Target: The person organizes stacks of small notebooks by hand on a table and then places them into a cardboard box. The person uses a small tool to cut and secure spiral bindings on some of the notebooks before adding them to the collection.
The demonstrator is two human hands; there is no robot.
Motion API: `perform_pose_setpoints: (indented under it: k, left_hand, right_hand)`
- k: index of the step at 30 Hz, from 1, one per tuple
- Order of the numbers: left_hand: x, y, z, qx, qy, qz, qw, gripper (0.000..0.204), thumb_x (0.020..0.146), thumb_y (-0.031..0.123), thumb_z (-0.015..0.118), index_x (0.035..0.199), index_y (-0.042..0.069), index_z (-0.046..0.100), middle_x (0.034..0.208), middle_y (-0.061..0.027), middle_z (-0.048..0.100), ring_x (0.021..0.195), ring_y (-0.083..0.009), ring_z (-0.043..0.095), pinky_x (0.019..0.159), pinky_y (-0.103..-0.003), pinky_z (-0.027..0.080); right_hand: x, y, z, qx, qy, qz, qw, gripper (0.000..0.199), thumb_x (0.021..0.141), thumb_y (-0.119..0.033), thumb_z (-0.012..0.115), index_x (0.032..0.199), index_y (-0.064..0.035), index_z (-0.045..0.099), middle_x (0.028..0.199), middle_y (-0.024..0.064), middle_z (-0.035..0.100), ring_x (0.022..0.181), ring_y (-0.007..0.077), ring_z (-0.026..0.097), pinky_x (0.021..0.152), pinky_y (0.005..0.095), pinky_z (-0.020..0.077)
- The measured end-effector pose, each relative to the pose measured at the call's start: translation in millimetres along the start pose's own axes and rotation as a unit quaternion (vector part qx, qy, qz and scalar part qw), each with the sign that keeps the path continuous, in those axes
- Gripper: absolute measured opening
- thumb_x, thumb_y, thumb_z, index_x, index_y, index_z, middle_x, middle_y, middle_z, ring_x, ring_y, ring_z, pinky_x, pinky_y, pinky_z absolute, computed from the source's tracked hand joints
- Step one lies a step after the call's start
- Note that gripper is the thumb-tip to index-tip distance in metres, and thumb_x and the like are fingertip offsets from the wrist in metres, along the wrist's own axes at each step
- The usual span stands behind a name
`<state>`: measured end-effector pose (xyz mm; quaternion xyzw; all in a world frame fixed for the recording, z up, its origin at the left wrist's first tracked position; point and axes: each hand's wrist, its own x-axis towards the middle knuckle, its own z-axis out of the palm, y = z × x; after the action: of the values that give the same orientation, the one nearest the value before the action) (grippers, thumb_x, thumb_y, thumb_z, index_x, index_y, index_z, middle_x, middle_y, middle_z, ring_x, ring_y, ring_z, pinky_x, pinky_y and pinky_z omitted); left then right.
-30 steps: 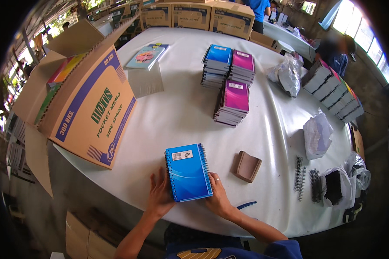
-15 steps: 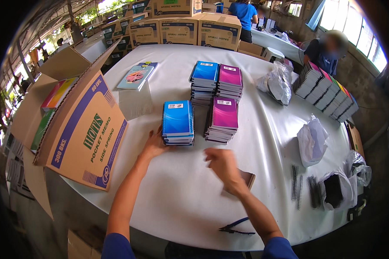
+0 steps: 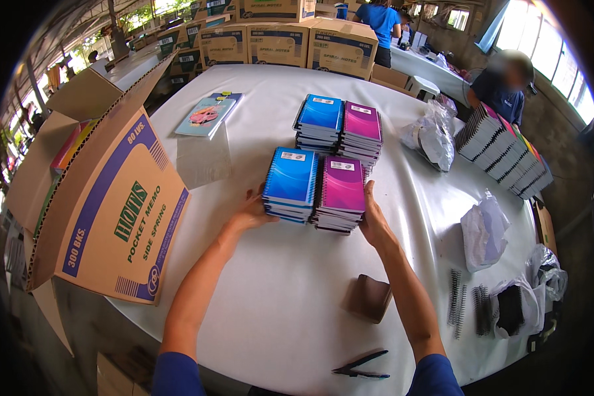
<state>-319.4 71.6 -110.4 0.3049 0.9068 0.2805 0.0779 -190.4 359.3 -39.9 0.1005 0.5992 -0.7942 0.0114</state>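
Observation:
Two front stacks of spiral notebooks stand side by side, one with blue covers (image 3: pixel 289 175) and one with magenta covers (image 3: pixel 342 185). My left hand (image 3: pixel 251 211) is closed against the left side of the blue stack. On the outer side of the magenta stack, my right hand (image 3: pixel 374 218) presses in, so both stacks sit between my hands. Part of each hand's fingers is hidden by the notebooks. Directly behind are another blue notebook stack (image 3: pixel 320 115) and another magenta notebook stack (image 3: pixel 362 125).
An open carton (image 3: pixel 112 218) of notebooks stands left, near a clear plastic sheet (image 3: pixel 204 158) and a flowered notebook (image 3: pixel 208 117). A brown block (image 3: pixel 369 298) and pliers (image 3: pixel 362 366) lie nearer me. Wire coils (image 3: pixel 457 297), plastic bags (image 3: pixel 485 231) and a notebook row (image 3: pixel 505 152) occupy the right.
My right hand has moved from above the brown block to the magenta stack's right side. The front blue stack now sits closer to the magenta one, with my left hand still at it.

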Motion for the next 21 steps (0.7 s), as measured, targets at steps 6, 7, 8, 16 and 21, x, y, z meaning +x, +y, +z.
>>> perform_pose_setpoints:
  k: [6,7,8,16,21]
  left_hand:
    - [8.5,6.2,2.5,-0.012,-0.035,-0.021,0.999,0.078,0.070,0.031,0.081,0.139,0.023,0.047,0.148,-0.0099,0.042,0.138,-0.0336,0.036,0.115,-0.059,0.011]
    - [5.8,12.5,0.3,-0.004,-0.026,-0.026,0.999,0.080,0.071,0.033,0.080,0.142,0.019,0.044,0.149,-0.0120,0.040,0.137,-0.0353,0.036,0.114,-0.059,0.015]
    - [0.3,19.2,-0.9,0.004,-0.014,-0.033,0.999,0.083,0.073,0.035,0.079,0.144,0.015,0.041,0.149,-0.0141,0.039,0.136,-0.0371,0.036,0.113,-0.058,0.018]
    - [-186.6,10.9,11.8,0.074,0.127,-0.021,0.989,0.088,0.089,0.049,0.063,0.149,-0.001,0.021,0.151,-0.0254,0.029,0.144,-0.0381,0.022,0.116,-0.049,0.019]
    - [-328.6,56.9,34.3,0.105,0.190,-0.100,0.971,0.074,0.094,0.043,0.057,0.149,0.006,0.024,0.150,-0.0153,0.034,0.145,-0.0350,0.020,0.119,-0.048,0.015]
  right_hand:
    - [7.9,9.3,-2.0,0.019,-0.025,-0.049,0.998,0.086,0.095,-0.067,0.035,0.148,0.0009,0.030,0.145,0.0145,0.044,0.133,0.0273,0.040,0.111,0.0390,0.0326]
    - [6.1,16.1,-9.7,0.014,-0.034,-0.045,0.998,0.086,0.095,-0.067,0.035,0.148,0.0009,0.030,0.145,0.0145,0.044,0.133,0.0273,0.040,0.111,0.0390,0.0326]
    - [-3.1,21.5,-21.1,-0.090,-0.016,-0.111,0.990,0.082,0.097,-0.062,0.037,0.150,0.0001,0.025,0.147,0.0142,0.042,0.135,0.0273,0.039,0.112,0.0389,0.0305]
    - [-182.2,33.2,-19.1,-0.478,-0.081,-0.299,0.822,0.054,0.087,-0.019,0.064,0.136,-0.0022,0.048,0.140,0.0200,0.045,0.128,0.0397,0.044,0.108,0.0453,0.0360]
    - [-288.2,70.1,-28.8,-0.670,-0.227,-0.305,0.638,0.076,0.093,-0.068,0.033,0.151,-0.0190,0.035,0.158,0.0167,0.022,0.146,0.0363,0.019,0.111,0.0640,0.0162]
